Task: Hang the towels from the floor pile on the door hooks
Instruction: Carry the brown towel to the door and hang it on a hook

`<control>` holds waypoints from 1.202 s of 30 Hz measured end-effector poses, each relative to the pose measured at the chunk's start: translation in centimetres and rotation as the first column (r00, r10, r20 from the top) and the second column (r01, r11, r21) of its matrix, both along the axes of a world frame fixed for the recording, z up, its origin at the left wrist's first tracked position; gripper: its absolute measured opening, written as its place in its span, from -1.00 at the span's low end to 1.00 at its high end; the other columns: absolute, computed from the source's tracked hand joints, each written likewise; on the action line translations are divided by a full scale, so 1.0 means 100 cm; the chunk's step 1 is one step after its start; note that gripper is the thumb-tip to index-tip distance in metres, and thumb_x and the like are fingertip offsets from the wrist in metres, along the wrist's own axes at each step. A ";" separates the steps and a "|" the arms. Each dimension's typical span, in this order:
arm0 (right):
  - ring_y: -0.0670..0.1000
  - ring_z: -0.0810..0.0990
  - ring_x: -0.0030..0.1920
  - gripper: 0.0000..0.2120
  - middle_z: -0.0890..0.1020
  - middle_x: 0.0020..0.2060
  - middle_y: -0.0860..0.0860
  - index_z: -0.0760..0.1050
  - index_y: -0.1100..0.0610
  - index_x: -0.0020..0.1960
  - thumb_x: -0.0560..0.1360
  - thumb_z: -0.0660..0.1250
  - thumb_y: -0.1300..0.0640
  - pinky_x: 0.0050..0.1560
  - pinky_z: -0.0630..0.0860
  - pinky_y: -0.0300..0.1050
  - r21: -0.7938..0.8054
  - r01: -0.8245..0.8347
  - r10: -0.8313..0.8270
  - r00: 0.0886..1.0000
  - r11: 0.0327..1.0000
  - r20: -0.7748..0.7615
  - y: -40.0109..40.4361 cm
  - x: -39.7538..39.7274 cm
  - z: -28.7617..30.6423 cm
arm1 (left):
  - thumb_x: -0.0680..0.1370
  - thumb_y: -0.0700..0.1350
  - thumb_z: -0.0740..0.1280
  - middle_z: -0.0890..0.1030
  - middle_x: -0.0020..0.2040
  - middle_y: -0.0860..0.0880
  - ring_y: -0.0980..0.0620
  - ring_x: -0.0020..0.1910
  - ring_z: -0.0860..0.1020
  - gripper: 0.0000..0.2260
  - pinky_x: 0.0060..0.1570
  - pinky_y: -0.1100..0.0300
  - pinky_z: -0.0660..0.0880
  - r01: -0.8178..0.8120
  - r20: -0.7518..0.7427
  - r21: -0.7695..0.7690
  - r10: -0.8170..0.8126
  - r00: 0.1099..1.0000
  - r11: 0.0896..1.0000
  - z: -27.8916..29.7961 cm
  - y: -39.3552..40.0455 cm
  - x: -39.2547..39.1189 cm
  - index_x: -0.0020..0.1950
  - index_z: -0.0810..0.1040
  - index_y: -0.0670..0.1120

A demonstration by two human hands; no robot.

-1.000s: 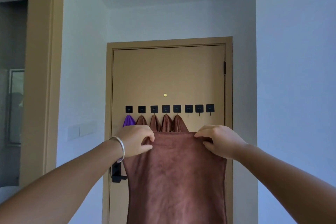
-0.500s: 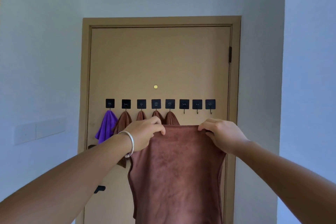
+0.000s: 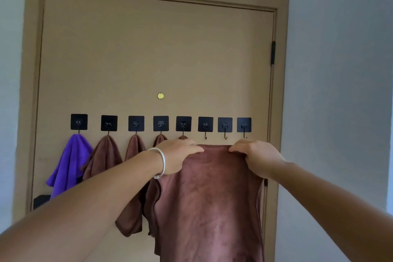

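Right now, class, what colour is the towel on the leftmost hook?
Purple, clearest in the head view.

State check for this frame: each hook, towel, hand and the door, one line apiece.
Door: closed.
Five left hooks: each carries a towel.
Three right hooks: bare.
Purple towel: hung on the first hook.
Held brown towel: stretched below the bare hooks, not hung.
Left hand: grip on its top edge.
Right hand: same.
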State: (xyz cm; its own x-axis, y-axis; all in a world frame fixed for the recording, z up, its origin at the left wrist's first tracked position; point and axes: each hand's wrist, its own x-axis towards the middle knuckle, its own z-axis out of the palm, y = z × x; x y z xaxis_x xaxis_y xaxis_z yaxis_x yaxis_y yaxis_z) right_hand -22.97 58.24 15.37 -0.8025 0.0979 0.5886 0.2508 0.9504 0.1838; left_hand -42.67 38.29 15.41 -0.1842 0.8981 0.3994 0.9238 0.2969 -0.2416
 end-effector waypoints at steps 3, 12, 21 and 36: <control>-0.03 0.48 0.24 -0.45 0.49 0.28 -0.15 0.44 -0.14 0.33 0.52 0.11 0.37 0.22 0.43 -0.13 -0.010 0.027 -0.027 1.000 1.000 -0.010 0.019 -0.028 0.002 | 0.42 -0.41 0.06 0.30 0.36 0.20 0.14 -0.07 0.38 -0.28 -0.22 0.32 0.27 0.003 0.024 0.033 -0.004 1.000 0.999 0.002 0.027 -0.027 0.48 0.23 0.17; 0.03 0.43 0.25 -0.45 0.51 0.23 -0.05 0.44 -0.09 0.35 0.47 0.17 0.37 0.06 0.50 0.00 0.061 0.079 -0.075 0.995 0.995 -0.071 0.079 -0.124 0.017 | 0.47 -0.30 0.12 0.33 0.34 0.10 -0.06 -0.01 0.51 -0.44 -0.15 0.14 0.39 -0.121 0.060 0.140 0.114 0.992 0.983 0.018 0.103 -0.084 0.45 0.30 0.06; 0.07 0.41 0.14 -0.65 0.48 0.17 0.01 0.40 0.06 0.30 0.53 0.22 0.26 -0.23 0.34 -0.09 0.337 0.136 -0.128 0.991 0.932 -0.048 0.129 -0.190 0.012 | 0.49 -0.25 0.14 0.32 0.31 0.08 -0.05 -0.02 0.51 -0.47 -0.10 0.08 0.44 -0.201 0.055 0.105 0.196 0.979 0.974 0.013 0.152 -0.127 0.45 0.30 0.06; 0.14 0.58 -0.23 -0.90 0.58 -0.24 0.10 0.60 0.18 -0.28 0.24 0.50 0.24 -0.26 0.52 -0.04 0.378 0.127 -0.019 0.961 0.917 -0.277 0.114 -0.217 -0.044 | 0.52 -0.08 0.19 0.39 0.14 -0.03 -0.12 0.16 0.32 -0.75 0.11 0.03 0.24 -0.278 -0.331 0.163 0.317 0.889 0.947 -0.031 0.185 -0.100 0.11 0.59 -0.01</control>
